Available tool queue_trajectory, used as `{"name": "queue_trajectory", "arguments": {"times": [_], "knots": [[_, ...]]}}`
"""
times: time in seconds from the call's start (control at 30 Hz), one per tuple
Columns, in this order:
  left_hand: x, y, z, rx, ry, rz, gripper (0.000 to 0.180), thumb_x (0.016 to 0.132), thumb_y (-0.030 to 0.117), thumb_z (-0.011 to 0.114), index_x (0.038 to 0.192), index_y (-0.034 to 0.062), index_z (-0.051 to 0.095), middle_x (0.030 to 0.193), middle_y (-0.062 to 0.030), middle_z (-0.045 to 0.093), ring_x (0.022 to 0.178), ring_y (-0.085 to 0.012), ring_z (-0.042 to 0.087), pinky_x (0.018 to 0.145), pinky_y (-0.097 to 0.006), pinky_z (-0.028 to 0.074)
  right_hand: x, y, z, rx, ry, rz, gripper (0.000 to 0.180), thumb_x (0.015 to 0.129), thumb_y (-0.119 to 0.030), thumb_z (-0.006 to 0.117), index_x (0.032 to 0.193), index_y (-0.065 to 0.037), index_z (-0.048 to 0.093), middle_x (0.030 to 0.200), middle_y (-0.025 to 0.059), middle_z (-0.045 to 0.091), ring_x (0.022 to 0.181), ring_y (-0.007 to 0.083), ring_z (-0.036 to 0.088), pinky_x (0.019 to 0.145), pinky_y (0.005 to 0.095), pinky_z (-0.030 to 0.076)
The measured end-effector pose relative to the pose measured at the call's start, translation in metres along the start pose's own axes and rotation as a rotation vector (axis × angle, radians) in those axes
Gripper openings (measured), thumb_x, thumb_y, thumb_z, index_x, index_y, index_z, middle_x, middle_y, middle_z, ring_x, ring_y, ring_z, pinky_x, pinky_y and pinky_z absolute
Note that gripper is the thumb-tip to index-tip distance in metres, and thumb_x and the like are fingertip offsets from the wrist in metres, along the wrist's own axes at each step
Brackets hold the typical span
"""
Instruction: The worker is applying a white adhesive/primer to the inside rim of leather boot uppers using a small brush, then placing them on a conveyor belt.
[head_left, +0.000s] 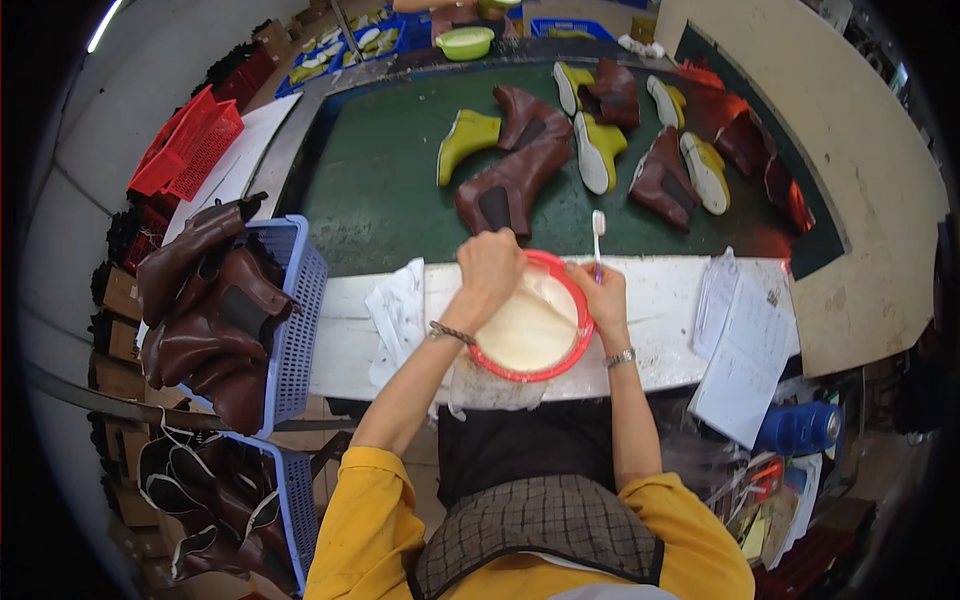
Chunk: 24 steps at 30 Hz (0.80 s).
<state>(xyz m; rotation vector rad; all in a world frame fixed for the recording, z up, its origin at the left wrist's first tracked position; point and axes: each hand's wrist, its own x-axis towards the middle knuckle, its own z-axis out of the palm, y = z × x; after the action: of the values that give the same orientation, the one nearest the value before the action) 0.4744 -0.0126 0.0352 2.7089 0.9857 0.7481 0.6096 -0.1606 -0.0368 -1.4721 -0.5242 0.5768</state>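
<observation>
A red bowl (577,357) of cream-coloured liquid (525,335) stands at the near edge of the white tabletop. My left hand (489,268) is closed over the bowl's upper left rim, close to a brown boot upper (512,187); what its fingers hold is hidden. At the right rim, my right hand (603,296) grips a toothbrush (598,232) with its white head up, and its fingers touch the bowl. Beyond lie more brown boot uppers (664,182) and yellow-green shoe forms with pale soles (598,155).
The green belt (385,200) lies past the white tabletop (655,310). At left, blue baskets (297,330) hold piled brown uppers. A white cloth (395,315) is left of the bowl; papers (748,345) and a blue jug (797,428) are at right. A person works at the far end.
</observation>
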Motion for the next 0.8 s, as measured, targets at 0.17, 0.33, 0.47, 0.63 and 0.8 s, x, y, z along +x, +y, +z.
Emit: {"name": "queue_trajectory", "arguments": {"times": [0.17, 0.33, 0.47, 0.63, 0.8], "knots": [[-0.027, -0.025, -0.032, -0.042, -0.054, -0.053, 0.012, 0.078, 0.016, 0.071, 0.076, 0.0043, 0.070, 0.070, -0.0184, 0.070, 0.067, -0.0375, 0.071, 0.063, -0.049, 0.056, -0.001, -0.013, 0.003, 0.012, -0.014, 0.048, 0.029, 0.090, -0.023, 0.080, 0.082, 0.003, 0.072, 0.068, 0.0019, 0.068, 0.058, 0.0055, 0.057, 0.051, 0.0223, 0.045], [-0.056, -0.034, -0.045, -0.054, -0.131, -0.020, 0.011, 0.081, 0.019, 0.073, 0.082, 0.0081, 0.071, 0.064, -0.0103, 0.067, 0.063, -0.0302, 0.068, 0.058, -0.043, 0.052, -0.008, -0.009, 0.002, 0.066, -0.012, 0.095, 0.029, 0.090, -0.023, 0.080, 0.083, 0.004, 0.072, 0.070, 0.0029, 0.069, 0.059, 0.0058, 0.059, 0.052, 0.0222, 0.046], [-0.065, -0.004, -0.046, -0.283, -0.203, 0.139, 0.018, 0.083, 0.024, 0.076, 0.089, 0.0079, 0.073, 0.065, -0.0101, 0.066, 0.063, -0.0304, 0.066, 0.059, -0.042, 0.051, -0.004, 0.002, -0.001, -0.013, 0.016, 0.059, 0.027, 0.091, -0.022, 0.079, 0.081, 0.003, 0.072, 0.071, 0.0032, 0.070, 0.060, 0.0067, 0.060, 0.053, 0.0234, 0.048], [-0.068, 0.041, -0.035, -0.299, -0.274, 0.374, 0.037, 0.083, 0.040, 0.079, 0.105, 0.0099, 0.076, 0.070, -0.0114, 0.067, 0.070, -0.0306, 0.064, 0.065, -0.043, 0.049, 0.001, -0.013, 0.002, 0.069, -0.014, 0.126, 0.027, 0.091, -0.021, 0.079, 0.079, 0.002, 0.072, 0.073, 0.0028, 0.070, 0.063, 0.0067, 0.059, 0.056, 0.0238, 0.048], [-0.076, 0.061, -0.017, -0.264, -0.311, 0.398, 0.036, 0.083, 0.037, 0.078, 0.104, 0.0076, 0.077, 0.077, -0.0141, 0.069, 0.074, -0.0331, 0.064, 0.070, -0.046, 0.046, 0.005, -0.010, 0.002, 0.020, -0.021, 0.065, 0.028, 0.091, -0.022, 0.079, 0.076, 0.000, 0.070, 0.070, -0.0002, 0.066, 0.063, 0.0045, 0.055, 0.054, 0.0243, 0.046]]}}
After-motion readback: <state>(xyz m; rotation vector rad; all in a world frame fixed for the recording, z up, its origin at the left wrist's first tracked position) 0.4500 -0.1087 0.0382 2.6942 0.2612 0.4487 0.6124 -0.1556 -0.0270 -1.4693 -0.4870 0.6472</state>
